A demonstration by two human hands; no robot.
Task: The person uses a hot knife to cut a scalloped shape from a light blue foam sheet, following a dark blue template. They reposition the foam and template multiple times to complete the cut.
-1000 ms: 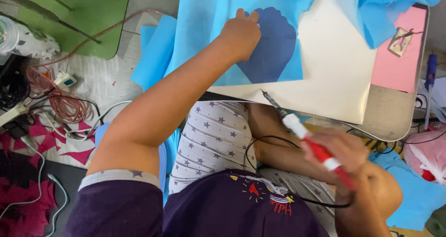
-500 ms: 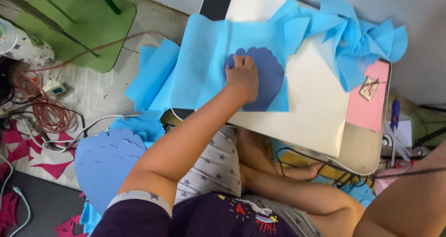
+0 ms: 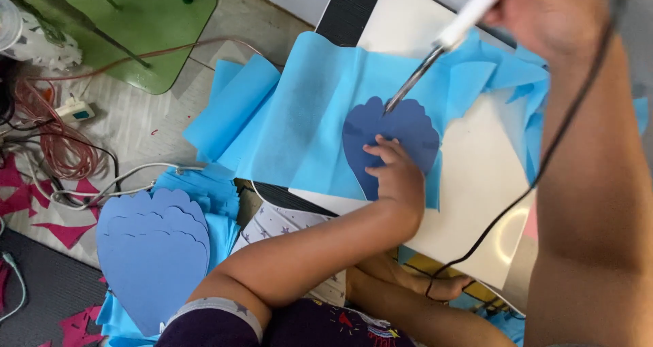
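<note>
My left hand (image 3: 398, 177) presses flat on a dark blue scalloped template (image 3: 408, 126) that lies on light blue fabric (image 3: 306, 122) spread over a white board (image 3: 476, 184). My right hand (image 3: 544, 7), at the top right, grips a hot cutting tool (image 3: 442, 44) with a red and white handle. Its metal tip touches the template's top edge. A black cord (image 3: 544, 163) hangs from the tool along my right arm.
A pile of cut blue scalloped pieces (image 3: 153, 252) lies on the floor at lower left. Tangled red and white cables (image 3: 61, 143) and a plug strip (image 3: 73, 109) sit at left. A green stool seat (image 3: 143, 20) is at top left.
My right hand has come up from my lap and brought the tool's tip to the template. My left hand stays on the template. The view has shifted closer.
</note>
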